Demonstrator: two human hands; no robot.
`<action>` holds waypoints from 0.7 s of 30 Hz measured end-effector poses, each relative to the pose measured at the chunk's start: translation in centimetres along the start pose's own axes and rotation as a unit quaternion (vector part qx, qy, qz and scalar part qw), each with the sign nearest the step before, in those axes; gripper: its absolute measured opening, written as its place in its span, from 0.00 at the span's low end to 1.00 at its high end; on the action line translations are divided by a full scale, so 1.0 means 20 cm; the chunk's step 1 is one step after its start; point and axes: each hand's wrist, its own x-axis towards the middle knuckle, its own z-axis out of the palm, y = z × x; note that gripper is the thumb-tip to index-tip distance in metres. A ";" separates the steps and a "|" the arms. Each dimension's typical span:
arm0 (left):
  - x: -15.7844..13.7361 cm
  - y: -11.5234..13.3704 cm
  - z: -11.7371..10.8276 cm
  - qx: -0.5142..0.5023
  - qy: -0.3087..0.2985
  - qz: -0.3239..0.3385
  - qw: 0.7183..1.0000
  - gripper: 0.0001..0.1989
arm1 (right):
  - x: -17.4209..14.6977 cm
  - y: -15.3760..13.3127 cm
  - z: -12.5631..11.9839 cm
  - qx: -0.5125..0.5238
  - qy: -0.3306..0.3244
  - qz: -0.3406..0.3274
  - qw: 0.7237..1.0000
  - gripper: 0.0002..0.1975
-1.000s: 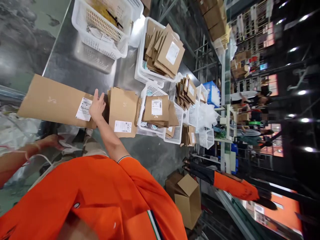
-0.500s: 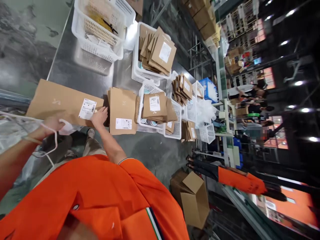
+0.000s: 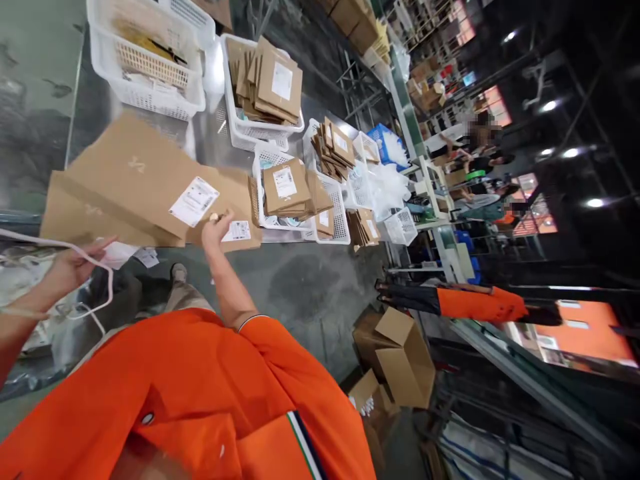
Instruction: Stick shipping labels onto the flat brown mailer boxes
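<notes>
Head view: top long mailer [image 3: 133, 190] has shifted and turned since half a second ago. Its labelled end now laps over the mailer stack [image 3: 227, 183] beside it, and a second long mailer [image 3: 75, 217] shows underneath. So from my end that pair reads as separate pieces, the top one shoved across, both lying on the tabletop [image 3: 206, 130], shipping label [image 3: 195, 201] face up.

My right hand [image 3: 218, 231] is at the corner of that labelled end, fingers curled in, partly over the stack's label [image 3: 237, 231]; can't tell if they grip the mailer edge. My left hand [image 3: 86, 265] is at the near edge beside white paper [image 3: 119, 254], fingers partly bent, index stretched out; can't tell if paper is pinched. White cord [image 3: 111, 283] crosses in front. White baskets [image 3: 341, 223] stand past the stack.
</notes>
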 end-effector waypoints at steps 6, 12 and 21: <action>-0.19 0.22 0.02 -0.159 0.049 -0.084 0.982 0.32 | -0.07 0.23 -0.34 -0.084 0.125 0.062 0.987 0.34; -0.24 0.36 -0.05 -0.309 0.059 -0.073 0.946 0.37 | -0.36 0.19 -0.03 0.003 -0.387 -0.276 0.880 0.25; -0.33 0.30 -0.24 -0.485 0.099 -0.167 0.853 0.35 | -0.50 0.19 0.28 0.139 -0.625 -0.147 0.754 0.19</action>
